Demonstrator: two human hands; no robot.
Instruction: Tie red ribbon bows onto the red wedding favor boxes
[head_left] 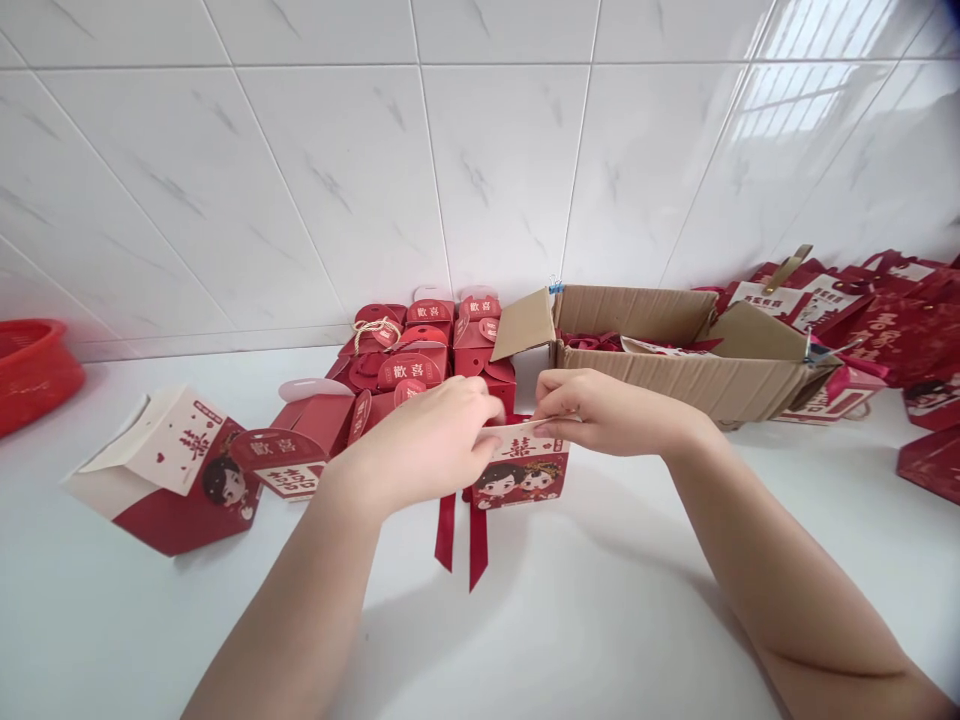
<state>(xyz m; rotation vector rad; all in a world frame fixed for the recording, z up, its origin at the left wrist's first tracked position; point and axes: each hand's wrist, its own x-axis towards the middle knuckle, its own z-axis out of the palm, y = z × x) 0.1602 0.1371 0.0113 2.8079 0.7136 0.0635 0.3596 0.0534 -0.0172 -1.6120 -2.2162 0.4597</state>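
A small red and white box point(523, 478) printed with two cartoon faces stands on the white table, between my hands. At its top left edge, my left hand point(431, 440) has its fingers bent and closed on the box. My right hand point(600, 410) pinches the top right edge between thumb and fingers. A dark red ribbon point(478, 545) hangs from the box's left side, its two tails lying towards me. My fingers cover part of the box's top.
Several red boxes point(411, 368) are grouped behind my left hand. A larger cartoon box point(180, 480) stands at the left, near a red basin point(34, 375). An open cardboard carton point(675, 375) is behind my right hand, with red bags point(892, 320) beyond it.
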